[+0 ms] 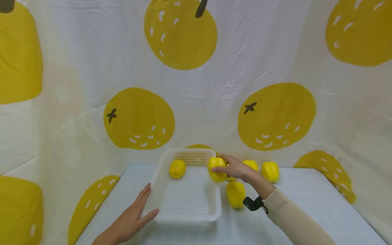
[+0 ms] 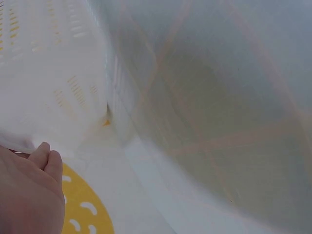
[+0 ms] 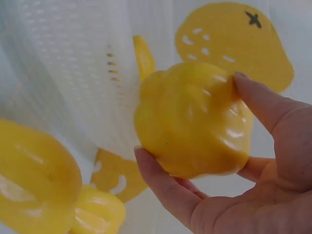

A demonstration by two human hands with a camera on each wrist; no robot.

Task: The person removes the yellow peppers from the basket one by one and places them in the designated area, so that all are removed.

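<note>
Right hand (image 1: 234,167): fingers curled round 1 yellow bell pepper (image 1: 216,169), held over the right rim of the white perforated tray (image 1: 183,217), frame centre. Left hand (image 1: 134,212): flat, fingers straight against the tray's left wall. Step judged: loading. Next calls for lowering beside the pepper in the tray (image 1: 177,168). 3 loose peppers (image 1: 235,194) lie right on the tabletop (image 1: 306,211).

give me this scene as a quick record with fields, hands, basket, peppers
left hand: left hand rests flat against the near left corner of the basket
right hand: right hand grips a yellow pepper over the basket's right rim
basket: white perforated basket, on the table
pepper in basket: one, at the far left
peppers on table: at least three right of the basket, nearest one beside its wall
backdrop: white cloth with yellow fruit print
</note>
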